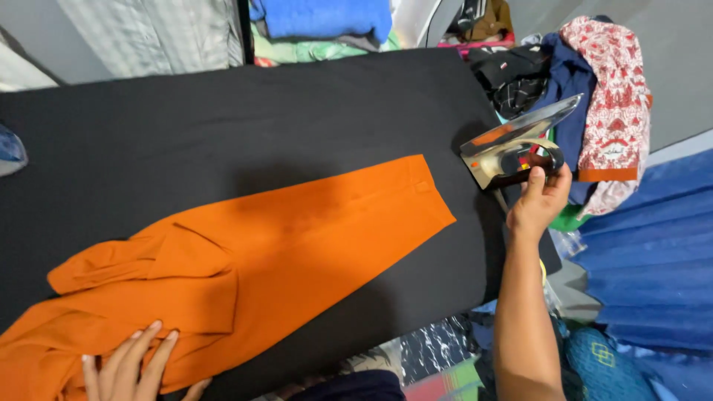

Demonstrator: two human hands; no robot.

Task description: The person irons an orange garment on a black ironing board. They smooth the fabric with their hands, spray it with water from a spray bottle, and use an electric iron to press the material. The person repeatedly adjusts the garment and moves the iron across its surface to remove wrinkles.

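Observation:
An orange garment [245, 252] lies spread across a black ironing surface [223, 119], one long panel reaching to the right. My left hand [137, 367] rests flat on the garment's near left part, fingers apart. My right hand [541, 200] grips the dark handle of a shiny metal iron [512, 145] that stands tipped up on its heel at the surface's right edge, soleplate facing upward and left.
A pile of clothes, including a red-and-white patterned cloth [613, 96] and dark garments [520, 74], sits behind the iron. Folded blue fabric [323, 16] lies at the back. Blue cloth [653, 252] hangs at the right, more fabrics below.

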